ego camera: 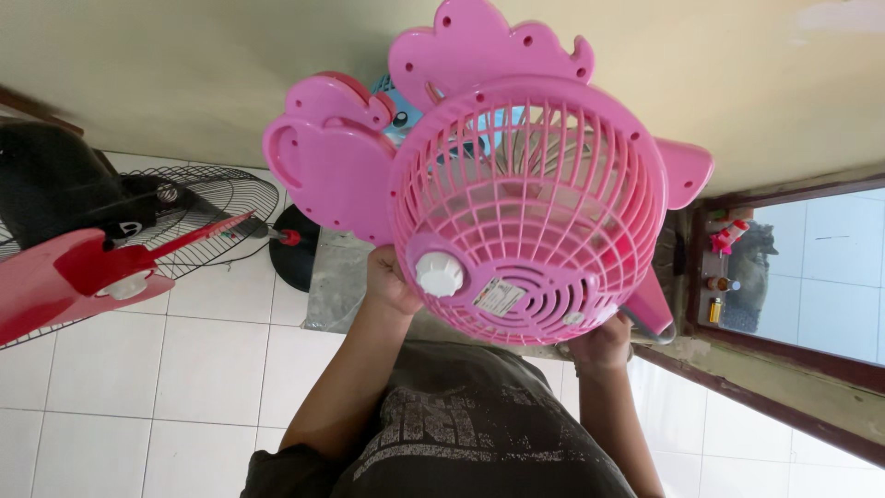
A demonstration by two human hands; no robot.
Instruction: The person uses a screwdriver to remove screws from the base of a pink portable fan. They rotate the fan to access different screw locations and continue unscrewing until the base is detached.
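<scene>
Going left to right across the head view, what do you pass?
Red fan blade → black wire fan guard → black round fan base → left hand → pink fan → right hand → small bottles on the sill.

The round plastic fan cage (530, 207) is bright pink, with a white knob (439, 274) and pink scalloped wings. A red blade (64, 277) lies against a black wire fan guard (217, 203). The floor tiles (138, 369) are white, and the shirt (461, 433) is dark grey with a faded pale print.
</scene>
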